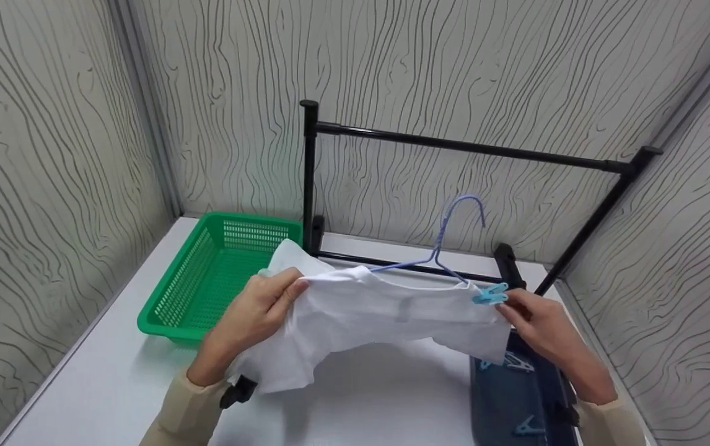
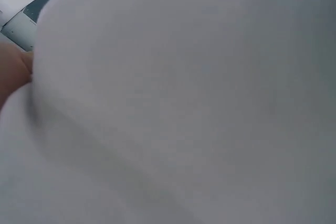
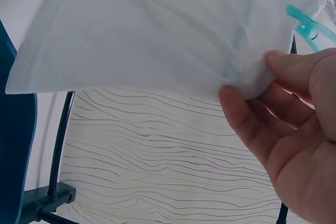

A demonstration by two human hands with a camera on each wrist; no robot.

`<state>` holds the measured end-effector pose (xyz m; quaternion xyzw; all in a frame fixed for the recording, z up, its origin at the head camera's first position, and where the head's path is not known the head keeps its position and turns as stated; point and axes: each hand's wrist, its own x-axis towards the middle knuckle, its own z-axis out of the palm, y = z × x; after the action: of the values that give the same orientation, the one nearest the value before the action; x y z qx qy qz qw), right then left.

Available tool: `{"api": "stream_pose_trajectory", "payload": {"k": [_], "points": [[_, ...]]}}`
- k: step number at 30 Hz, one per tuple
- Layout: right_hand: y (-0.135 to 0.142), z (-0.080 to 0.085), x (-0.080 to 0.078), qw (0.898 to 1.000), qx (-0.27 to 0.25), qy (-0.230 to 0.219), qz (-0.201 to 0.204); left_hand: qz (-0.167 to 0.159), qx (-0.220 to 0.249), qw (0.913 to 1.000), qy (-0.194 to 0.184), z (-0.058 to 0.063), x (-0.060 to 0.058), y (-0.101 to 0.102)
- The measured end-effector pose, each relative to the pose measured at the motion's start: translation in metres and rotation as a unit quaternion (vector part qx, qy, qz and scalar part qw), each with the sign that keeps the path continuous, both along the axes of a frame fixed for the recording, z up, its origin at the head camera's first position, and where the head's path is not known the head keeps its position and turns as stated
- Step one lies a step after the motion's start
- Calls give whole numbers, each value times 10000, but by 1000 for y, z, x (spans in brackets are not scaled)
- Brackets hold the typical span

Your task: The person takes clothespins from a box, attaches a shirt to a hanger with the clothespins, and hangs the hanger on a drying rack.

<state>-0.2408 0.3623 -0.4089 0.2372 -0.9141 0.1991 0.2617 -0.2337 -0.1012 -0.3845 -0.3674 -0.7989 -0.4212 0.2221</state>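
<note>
A white T-shirt hangs spread between both hands on a thin blue-purple wire hanger, whose hook rises above the neckline. My left hand pinches the shirt's left shoulder, thumb on top. At the other shoulder, a light blue clothespin is clipped onto the fabric beside the collar. Just past that clip my right hand pinches the shirt's edge; the right wrist view shows its thumb against the cloth and fingers curled behind. White cloth fills most of the left wrist view.
Behind the shirt stands a black metal rack with a horizontal top bar. A green plastic basket is at the left. On the right, a dark blue tray holds several clothespins. Patterned panels enclose the white table.
</note>
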Motion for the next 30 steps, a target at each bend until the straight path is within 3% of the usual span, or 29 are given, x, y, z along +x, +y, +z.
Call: {"api": "stream_pose_trajectory", "payload": {"k": [4,11,22,25,30], "points": [[1,-6,2,9987,18,-462,-195,51,51,9999,101,2,3,1],[12,-13,9,9959,-21,-850,-307,238,71,9996,-153,0,5,-1],[24,-28,21,9817,196,-1801,-589,376,301,9987,-136,-2,4,-4],[27,-37,24,9733,275,-2186,-651,375,349,9985,-186,-2,4,-4],[32,-53,25,9505,369,-3020,-628,418,390,9980,-257,-2,5,-5]]}}
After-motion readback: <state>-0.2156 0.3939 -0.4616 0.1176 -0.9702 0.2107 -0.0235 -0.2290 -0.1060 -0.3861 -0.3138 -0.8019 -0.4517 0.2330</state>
